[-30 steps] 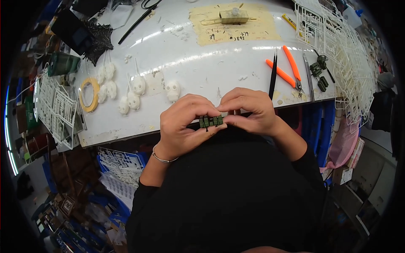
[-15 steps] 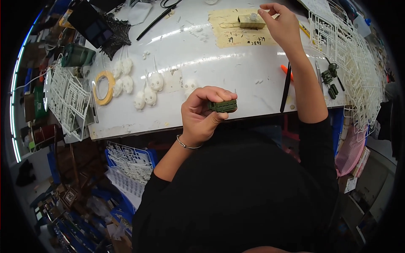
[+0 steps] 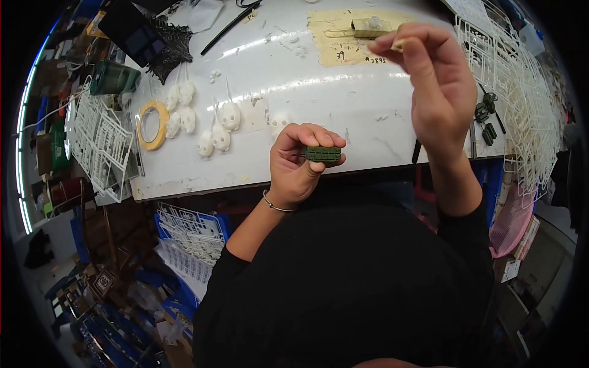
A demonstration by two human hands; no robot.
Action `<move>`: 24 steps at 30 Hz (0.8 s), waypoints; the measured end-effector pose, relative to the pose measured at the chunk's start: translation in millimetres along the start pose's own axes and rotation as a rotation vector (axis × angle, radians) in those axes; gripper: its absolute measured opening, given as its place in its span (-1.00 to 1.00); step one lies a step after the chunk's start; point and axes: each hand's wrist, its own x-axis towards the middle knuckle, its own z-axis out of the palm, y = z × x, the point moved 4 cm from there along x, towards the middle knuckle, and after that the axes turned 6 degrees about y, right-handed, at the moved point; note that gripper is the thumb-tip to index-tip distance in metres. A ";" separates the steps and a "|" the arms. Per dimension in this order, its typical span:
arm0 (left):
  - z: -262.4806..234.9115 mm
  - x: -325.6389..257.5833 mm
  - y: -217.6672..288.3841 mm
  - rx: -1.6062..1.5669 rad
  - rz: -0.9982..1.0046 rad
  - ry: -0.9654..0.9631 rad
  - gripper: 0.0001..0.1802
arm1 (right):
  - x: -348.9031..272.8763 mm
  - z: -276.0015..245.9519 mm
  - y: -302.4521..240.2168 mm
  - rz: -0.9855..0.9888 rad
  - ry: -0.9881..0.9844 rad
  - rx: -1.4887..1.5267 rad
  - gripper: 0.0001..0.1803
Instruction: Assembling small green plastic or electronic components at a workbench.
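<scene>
My left hand (image 3: 297, 162) grips a small dark green ribbed block (image 3: 323, 154) between thumb and fingers, just over the table's near edge. Raised above the table at the right, my right hand (image 3: 442, 92) pinches a tiny pale piece (image 3: 400, 44) between thumb and forefinger; its kind is too small to make out. Behind those fingertips stands a small open box-like holder (image 3: 370, 27) with a whitish lump on top, resting on a yellowish paper sheet (image 3: 328, 46) with handwriting.
White skull-shaped pieces (image 3: 230, 116) lie left of centre beside a roll of yellow tape (image 3: 153, 126). White plastic sprue frames are piled at the right (image 3: 521, 92) and left (image 3: 101, 135). Dark green parts (image 3: 487, 116) sit near the right pile. A black stick (image 3: 230, 27) lies at the back.
My right hand has come back from the box-like holder toward me, now with a tiny pale piece in its pinch. My left hand has turned the green block slightly.
</scene>
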 end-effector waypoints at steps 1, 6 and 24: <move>0.1 1.9 -1.6 -0.003 -0.005 -0.004 -0.62 | -14.0 6.9 -4.8 0.111 -0.101 0.246 -0.93; 2.2 3.7 -5.9 0.007 -0.003 -0.009 -0.62 | -57.7 11.3 -8.5 0.352 -0.245 0.332 -0.92; -1.1 -3.5 -0.3 0.048 -0.015 0.006 -0.62 | -69.6 17.1 -7.7 0.311 -0.276 0.256 -0.92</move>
